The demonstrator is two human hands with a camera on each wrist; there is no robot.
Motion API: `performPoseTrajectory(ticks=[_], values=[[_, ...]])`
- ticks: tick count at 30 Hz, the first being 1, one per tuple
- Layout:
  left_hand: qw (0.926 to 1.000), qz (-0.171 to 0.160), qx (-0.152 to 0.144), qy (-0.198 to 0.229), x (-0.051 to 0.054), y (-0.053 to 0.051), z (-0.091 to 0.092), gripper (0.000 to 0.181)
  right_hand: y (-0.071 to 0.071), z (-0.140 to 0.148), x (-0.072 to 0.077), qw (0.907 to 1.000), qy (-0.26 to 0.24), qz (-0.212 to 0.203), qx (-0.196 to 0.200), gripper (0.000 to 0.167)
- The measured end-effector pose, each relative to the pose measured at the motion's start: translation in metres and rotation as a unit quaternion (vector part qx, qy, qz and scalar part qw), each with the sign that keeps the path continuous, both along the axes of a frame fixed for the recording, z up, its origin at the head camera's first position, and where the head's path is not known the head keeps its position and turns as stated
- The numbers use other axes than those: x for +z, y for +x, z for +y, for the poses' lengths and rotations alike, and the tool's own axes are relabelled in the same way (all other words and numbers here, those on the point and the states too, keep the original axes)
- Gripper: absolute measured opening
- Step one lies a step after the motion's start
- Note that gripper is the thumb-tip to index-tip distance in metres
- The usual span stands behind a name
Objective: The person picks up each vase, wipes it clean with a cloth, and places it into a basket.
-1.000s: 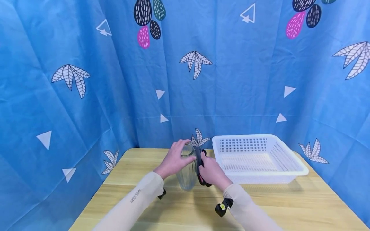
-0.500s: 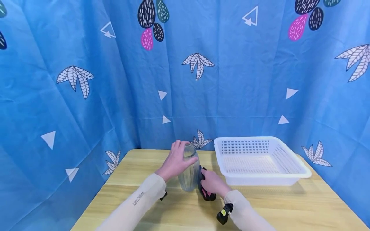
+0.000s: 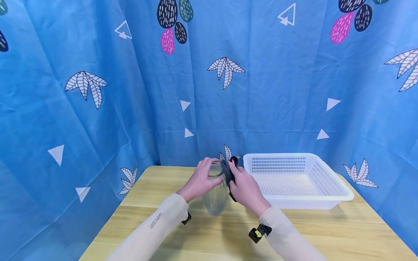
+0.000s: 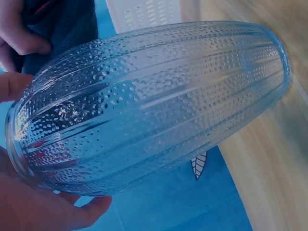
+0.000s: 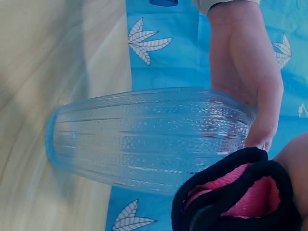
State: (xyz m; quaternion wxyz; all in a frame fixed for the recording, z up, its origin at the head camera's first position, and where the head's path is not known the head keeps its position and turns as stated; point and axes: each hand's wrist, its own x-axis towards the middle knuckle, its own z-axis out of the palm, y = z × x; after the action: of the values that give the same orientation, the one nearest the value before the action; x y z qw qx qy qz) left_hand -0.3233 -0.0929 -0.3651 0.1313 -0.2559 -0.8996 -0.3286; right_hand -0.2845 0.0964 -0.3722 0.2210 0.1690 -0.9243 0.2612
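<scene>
A clear ribbed glass vase (image 3: 215, 197) stands on the wooden table, its textured side filling much of the left wrist view (image 4: 159, 106). My left hand (image 3: 201, 180) grips it around the rim, thumb on the near side and fingers on the far side. At the vase's upper right, my right hand (image 3: 245, 186) holds a folded black cloth item (image 3: 227, 172). In the right wrist view this black item (image 5: 279, 202) shows a pink inside and lies against the glass near the mouth.
A white perforated basket (image 3: 297, 201) stands on the table (image 3: 313, 235) to the right of the hands. Blue patterned curtain (image 3: 274, 108) hangs behind and along the sides of the table.
My right hand with the black item has gone down the vase's side and come back up to near the rim. My left hand keeps its grip, and the vase still stands in place.
</scene>
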Motion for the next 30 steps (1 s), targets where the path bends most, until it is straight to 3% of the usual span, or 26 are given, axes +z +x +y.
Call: performPoseTrajectory(ticks=[3, 8, 13, 19, 23, 25, 30], values=[[1.0000, 0.002, -0.003, 0.003, -0.001, -0.002, 0.000, 0.063, -0.001, -0.003, 0.003, 0.9998, 0.015, -0.011, 0.002, 0.064], [0.9999, 0.010, -0.004, 0.005, -0.002, -0.004, -0.001, 0.064, -0.009, -0.005, -0.006, 0.9957, 0.022, -0.090, 0.005, 0.062], [0.9999, 0.005, 0.009, 0.005, -0.001, -0.002, -0.004, 0.069, -0.017, -0.008, -0.029, 0.9884, 0.018, -0.150, 0.018, 0.062], [0.9995, 0.019, 0.022, -0.011, -0.003, -0.001, -0.006, 0.065, -0.013, -0.015, -0.061, 0.9797, 0.062, -0.189, 0.025, 0.062], [0.9995, 0.010, 0.028, -0.007, -0.003, 0.001, -0.004, 0.067, -0.011, -0.013, -0.072, 0.9718, 0.071, -0.222, 0.035, 0.064], [0.9994, 0.000, 0.034, -0.007, -0.003, 0.003, -0.003, 0.071, -0.009, -0.011, -0.073, 0.9709, 0.069, -0.227, 0.030, 0.064], [0.9986, 0.002, 0.048, -0.023, 0.000, 0.005, -0.002, 0.078, -0.004, -0.005, -0.059, 0.9815, 0.061, -0.180, 0.017, 0.060]])
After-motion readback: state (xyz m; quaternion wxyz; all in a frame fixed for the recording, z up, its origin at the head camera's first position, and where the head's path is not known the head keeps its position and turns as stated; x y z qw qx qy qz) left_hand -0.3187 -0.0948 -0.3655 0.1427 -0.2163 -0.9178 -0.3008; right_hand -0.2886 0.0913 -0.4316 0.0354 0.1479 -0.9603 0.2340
